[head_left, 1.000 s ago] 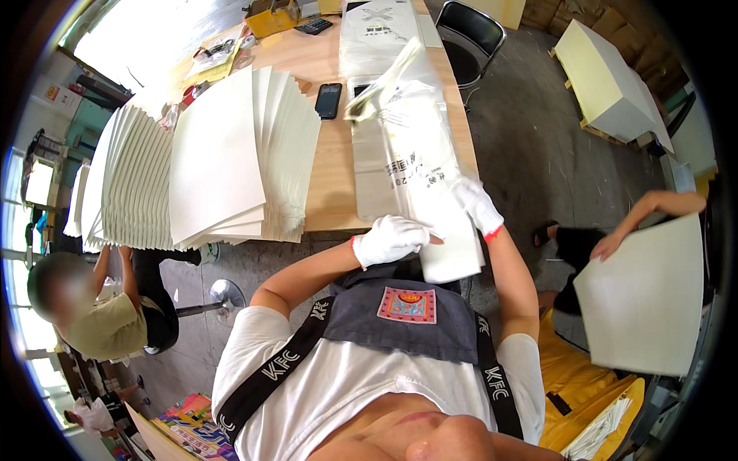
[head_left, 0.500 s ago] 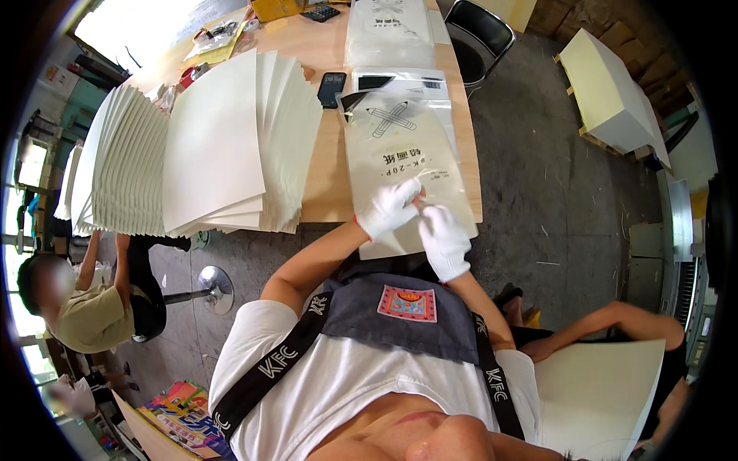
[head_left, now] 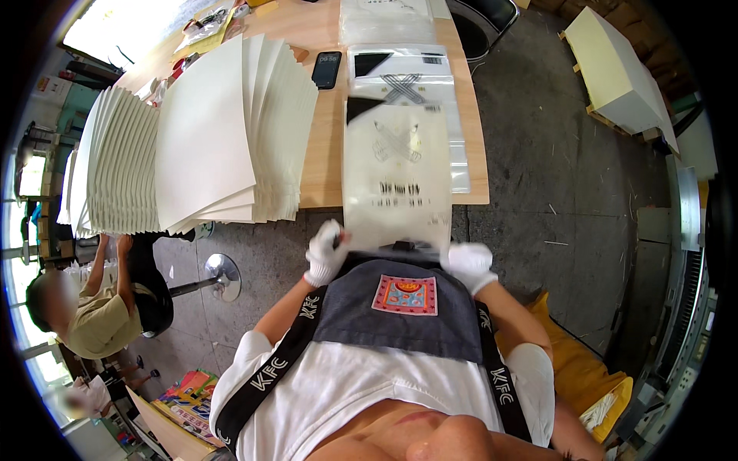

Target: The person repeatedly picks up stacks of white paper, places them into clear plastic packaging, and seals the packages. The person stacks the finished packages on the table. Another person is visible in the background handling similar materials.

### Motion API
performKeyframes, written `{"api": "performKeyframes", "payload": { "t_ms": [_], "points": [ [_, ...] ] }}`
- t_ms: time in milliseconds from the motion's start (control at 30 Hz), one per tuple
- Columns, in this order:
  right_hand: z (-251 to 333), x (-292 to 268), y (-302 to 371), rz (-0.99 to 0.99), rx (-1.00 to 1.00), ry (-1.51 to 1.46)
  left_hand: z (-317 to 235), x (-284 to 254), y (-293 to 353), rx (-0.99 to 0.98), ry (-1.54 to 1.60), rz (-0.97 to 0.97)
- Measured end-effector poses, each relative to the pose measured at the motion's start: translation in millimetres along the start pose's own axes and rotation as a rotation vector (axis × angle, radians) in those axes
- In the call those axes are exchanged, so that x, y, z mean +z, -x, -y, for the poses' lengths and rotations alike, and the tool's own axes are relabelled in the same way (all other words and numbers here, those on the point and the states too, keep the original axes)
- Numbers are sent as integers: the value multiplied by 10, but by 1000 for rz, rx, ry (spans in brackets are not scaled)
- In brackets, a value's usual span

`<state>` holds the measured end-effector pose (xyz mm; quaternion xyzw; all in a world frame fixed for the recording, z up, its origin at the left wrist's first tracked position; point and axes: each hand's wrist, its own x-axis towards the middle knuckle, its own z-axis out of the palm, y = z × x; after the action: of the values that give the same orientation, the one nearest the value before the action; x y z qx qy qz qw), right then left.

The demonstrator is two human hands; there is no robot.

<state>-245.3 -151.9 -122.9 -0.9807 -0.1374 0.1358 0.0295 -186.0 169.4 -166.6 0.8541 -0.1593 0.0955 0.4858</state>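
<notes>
A clear plastic packet of drawing paper (head_left: 396, 180), printed with crossed pencils, spans from the table's near end to my apron and is smeared by motion. My left hand (head_left: 329, 252), in a white knitted glove, is closed at the packet's near left corner. Closed at the near right corner is my right hand (head_left: 469, 265), gloved the same way; its fingertips are partly blurred. Under the packet's far end lie more clear printed bags (head_left: 459, 165) on the table. Both hands are just past the table edge, close to my waist.
Tall fanned stacks of white sheets (head_left: 204, 131) fill the table's left side. A phone (head_left: 327, 70) lies between them and the bags. A black chair (head_left: 500, 23) stands at the far right, a pallet of paper (head_left: 615, 77) beyond it. A person (head_left: 100, 315) sits at left.
My hands have parted from the packet's middle to its two near corners, and the packet has come toward me. The person with a large sheet at lower right no longer shows; a yellow sack does.
</notes>
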Motion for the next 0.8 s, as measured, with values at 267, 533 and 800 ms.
{"api": "performKeyframes", "payload": {
  "t_ms": [267, 533, 800],
  "points": [
    [-89, -303, -281, -232, 190, -100, -65, 202, -319, -239, 78, 20],
    [-476, 2, 20, 121, 32, -210, 191, 279, -330, -302, -97, -41],
    [-462, 935, -878, 19, 756, -1905, 401, 101, 266, -255, -354, 44]
  ]
}}
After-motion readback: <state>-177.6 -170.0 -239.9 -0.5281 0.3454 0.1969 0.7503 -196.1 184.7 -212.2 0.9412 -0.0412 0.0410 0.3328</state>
